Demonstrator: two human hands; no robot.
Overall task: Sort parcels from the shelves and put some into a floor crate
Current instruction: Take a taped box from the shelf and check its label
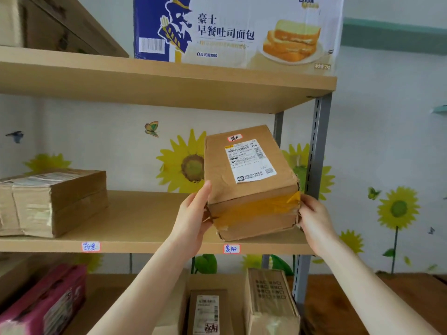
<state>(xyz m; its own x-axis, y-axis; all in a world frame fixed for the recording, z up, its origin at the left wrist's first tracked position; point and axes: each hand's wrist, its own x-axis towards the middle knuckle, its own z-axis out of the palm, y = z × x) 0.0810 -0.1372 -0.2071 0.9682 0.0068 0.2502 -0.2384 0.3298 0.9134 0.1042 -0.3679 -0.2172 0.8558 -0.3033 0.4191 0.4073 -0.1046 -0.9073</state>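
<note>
Two grips had the brown parcel between them. Your left grip clasped its near left corner, thumb lying up the side, and your right grip curled round the near right corner. Between the two ran a band of yellow tape, and just beyond it a white shipping label sat on the parcel's top face. The parcel sloped up and away from your grips, its near end at the front edge of the middle shelf; whether it touched the board could not be told. Just below, between your grips, a handwritten tag was stuck on the shelf edge. Well left of your left grip a flat taped parcel lay on the same shelf. Above your grips stood a bread carton. Beneath them were two lower parcels and, off to the left, a pink box.
</note>
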